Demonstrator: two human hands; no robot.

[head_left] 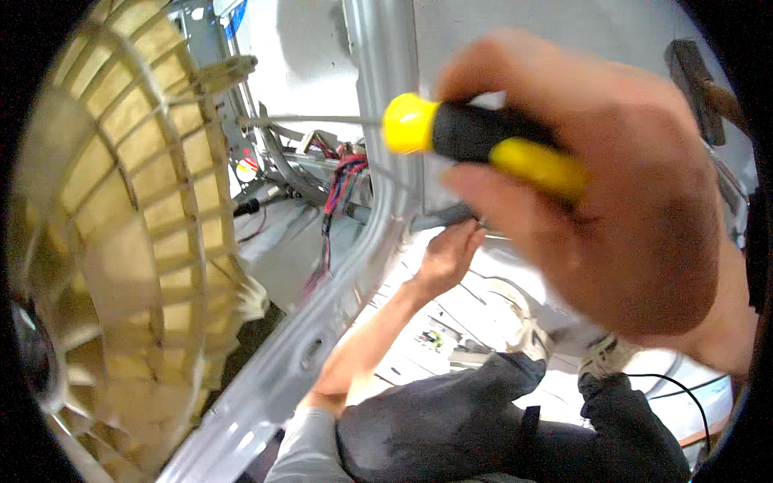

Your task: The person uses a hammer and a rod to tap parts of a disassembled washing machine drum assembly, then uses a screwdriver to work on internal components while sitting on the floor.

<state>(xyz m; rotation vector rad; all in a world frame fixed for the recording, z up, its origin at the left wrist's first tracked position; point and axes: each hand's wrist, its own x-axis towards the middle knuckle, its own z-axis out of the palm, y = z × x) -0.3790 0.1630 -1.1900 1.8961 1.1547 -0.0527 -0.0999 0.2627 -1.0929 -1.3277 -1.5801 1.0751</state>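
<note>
My right hand [612, 185], large and close to the camera, is closed round a screwdriver [467, 133] with a yellow and black handle. Its thin shaft points left, the tip appearing near the edge of a yellowed, ribbed plastic tub [153, 193]; I cannot tell whether they touch. Lower down, my left hand [451, 256] has its fingers curled by a grey, tube-like piece [443, 217] beside a grey metal frame [378, 233]. What those fingers hold is partly hidden.
Red, blue and dark wires [332, 213] run inside the frame, past a dark hose [286, 173]. A hammer [694, 92] lies at the upper right. Below are my dark-trousered legs [451, 414], shoes [533, 338] and a black cable [684, 390].
</note>
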